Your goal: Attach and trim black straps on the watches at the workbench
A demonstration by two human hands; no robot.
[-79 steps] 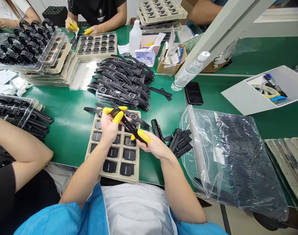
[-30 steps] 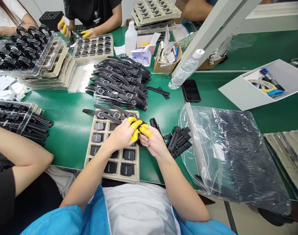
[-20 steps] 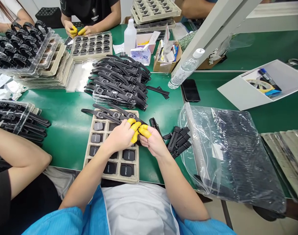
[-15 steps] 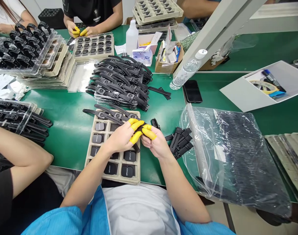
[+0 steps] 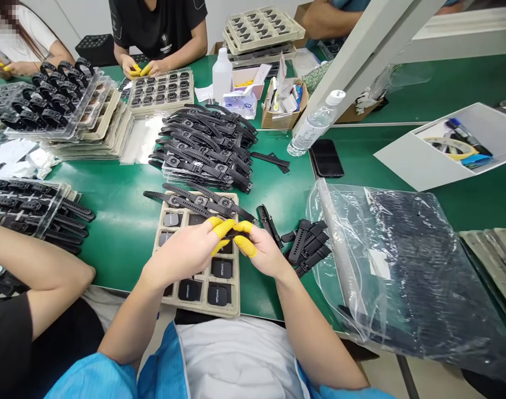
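Note:
My left hand (image 5: pixel 190 244) and my right hand (image 5: pixel 263 249), with yellow finger cots on the fingertips, meet over a beige moulded tray (image 5: pixel 238 299). Pinched between both sets of fingertips is a small black watch (image 5: pixel 231 234), mostly covered by the fingers. Square dark watch bodies (image 5: pixel 222 268) under film sit in the tray's compartments. Across its far edge lie several strapped watches (image 5: pixel 200 202), faces down. Just right of my right hand lie a black strap pair (image 5: pixel 269 224) and a loose pile of black straps (image 5: pixel 307 244).
Beyond the tray rises a heap of strapped watches (image 5: pixel 207 147). A clear bag of straps (image 5: pixel 419 266) covers the right side. A water bottle (image 5: pixel 315 124), phone (image 5: pixel 326 157) and slanted post (image 5: pixel 369 61) stand behind. A co-worker's elbow (image 5: pixel 76 271) is close at left.
Both hands have come slightly lower and closer over the tray, still pinching the watch. The strap that hung below the fingers is now hidden. The camera view has shifted a little.

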